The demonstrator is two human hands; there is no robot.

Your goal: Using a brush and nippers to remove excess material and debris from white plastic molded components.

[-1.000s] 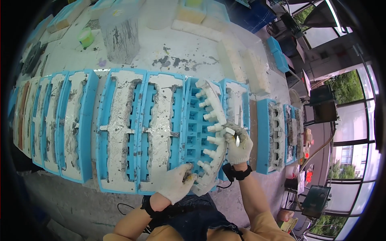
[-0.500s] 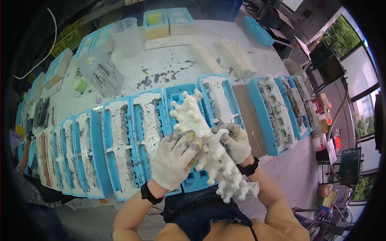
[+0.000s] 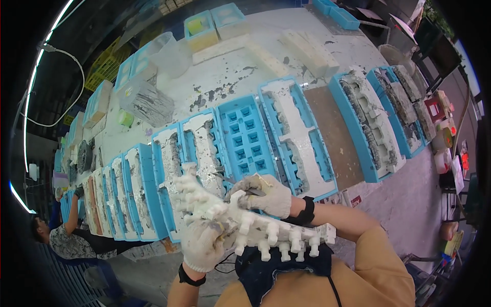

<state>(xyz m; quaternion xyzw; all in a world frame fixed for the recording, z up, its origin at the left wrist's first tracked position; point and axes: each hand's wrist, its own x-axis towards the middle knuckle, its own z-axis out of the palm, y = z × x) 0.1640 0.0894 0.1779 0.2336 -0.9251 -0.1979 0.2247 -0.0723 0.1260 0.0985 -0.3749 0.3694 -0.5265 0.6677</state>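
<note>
A white knobbly casting (image 3: 255, 225), long and studded with several stubby pegs, is held tilted above the near table edge, close to my body. My left hand (image 3: 202, 245), in a smudged white glove, is closed around its left part from below. My right hand (image 3: 267, 195), also gloved, is closed over the casting's upper side around a thin, dark, blade-like tool (image 3: 254, 192); its exact kind is unclear. Beyond the casting lies a blue mould (image 3: 236, 110) with rows of square hollows. White-filled blue moulds (image 3: 291, 133) flank it on both sides.
More filled blue moulds (image 3: 135, 189) line the left side; two rough-filled ones (image 3: 371, 128) stand right of a brown board (image 3: 332, 133). A clear bucket (image 3: 171, 56), a grey-streaked container (image 3: 148, 102) and pale bars (image 3: 309, 51) are farther back. Another person (image 3: 76, 235) works at far left.
The casting has come off from over the blue mould, toward my body, and has turned to lie more level. My left hand has moved lower and the right hand leftward. The view has swung.
</note>
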